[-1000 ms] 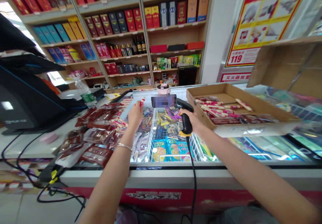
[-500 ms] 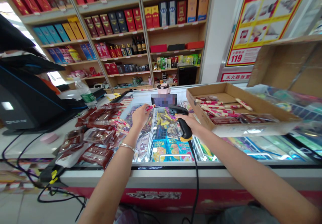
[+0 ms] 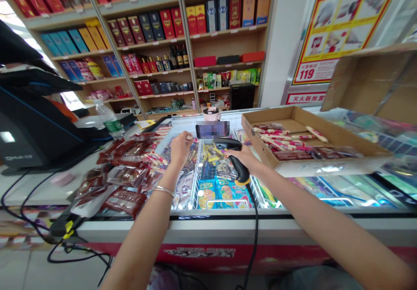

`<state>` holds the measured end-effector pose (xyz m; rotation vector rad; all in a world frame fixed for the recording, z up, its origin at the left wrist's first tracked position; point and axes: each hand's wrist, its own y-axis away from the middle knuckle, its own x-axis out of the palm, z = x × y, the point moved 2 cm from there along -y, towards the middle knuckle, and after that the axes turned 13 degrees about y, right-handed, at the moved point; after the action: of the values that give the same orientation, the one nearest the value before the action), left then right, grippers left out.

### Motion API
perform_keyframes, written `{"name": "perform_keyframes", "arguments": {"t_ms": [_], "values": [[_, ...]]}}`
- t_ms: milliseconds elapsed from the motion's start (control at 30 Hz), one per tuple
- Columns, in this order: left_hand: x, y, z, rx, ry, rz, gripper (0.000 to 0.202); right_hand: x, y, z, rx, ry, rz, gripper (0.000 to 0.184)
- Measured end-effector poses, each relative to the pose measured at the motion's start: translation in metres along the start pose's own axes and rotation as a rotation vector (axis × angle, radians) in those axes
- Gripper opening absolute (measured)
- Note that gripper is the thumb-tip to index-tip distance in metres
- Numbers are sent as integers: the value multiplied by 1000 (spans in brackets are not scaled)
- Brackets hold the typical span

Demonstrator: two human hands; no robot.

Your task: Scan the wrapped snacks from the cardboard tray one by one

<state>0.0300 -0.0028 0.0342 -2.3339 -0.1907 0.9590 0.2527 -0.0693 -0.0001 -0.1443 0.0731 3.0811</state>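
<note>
My left hand (image 3: 180, 147) pinches a small sausage stick (image 3: 189, 137), which its fingers mostly hide. My right hand (image 3: 244, 157) is wrapped around the handle of a black corded barcode scanner (image 3: 236, 157) with a yellow collar, its head facing left towards the stick. Both hands are above a glass-topped chest freezer (image 3: 208, 194) filled with colourful ice cream packets. A phone (image 3: 211, 129) with a blurred screen stands behind them. To the right, a cardboard tray (image 3: 325, 166) holds several wrapped sausage sticks.
Red vacuum-packed snacks (image 3: 125, 201) lie in a heap left of the freezer, near a black till (image 3: 26, 129) and a water bottle (image 3: 110, 120). Black cables (image 3: 65, 246) hang near the floor. Shelves of boxed liquor (image 3: 146, 29) stand behind, and a pink mug (image 3: 211, 114) sits beyond the phone.
The scanner head has swung left towards my left hand. The stick has tilted from upright to nearly hidden in my fingers.
</note>
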Motion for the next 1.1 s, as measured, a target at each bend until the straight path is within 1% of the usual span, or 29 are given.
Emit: {"name": "perform_keyframes", "arguments": {"t_ms": [167,300,533,767,967,1100], "values": [[0,1,-7,70,8,-35,30,-1,2,1,27,-29,-18,21],[0,2,-7,34,-52,-40,35,-2,1,1,59,-48,-35,19],[-2,4,-11,40,-75,-57,36,-2,-1,-1,45,-45,-24,17],[-3,5,-10,52,-86,-71,36,-2,-2,-1,55,-40,-35,16],[-3,5,-11,28,-100,-82,35,-2,0,0,56,-64,-11,21],[-5,4,-11,39,-92,-94,31,0,0,-4,70,-62,-34,24]]}}
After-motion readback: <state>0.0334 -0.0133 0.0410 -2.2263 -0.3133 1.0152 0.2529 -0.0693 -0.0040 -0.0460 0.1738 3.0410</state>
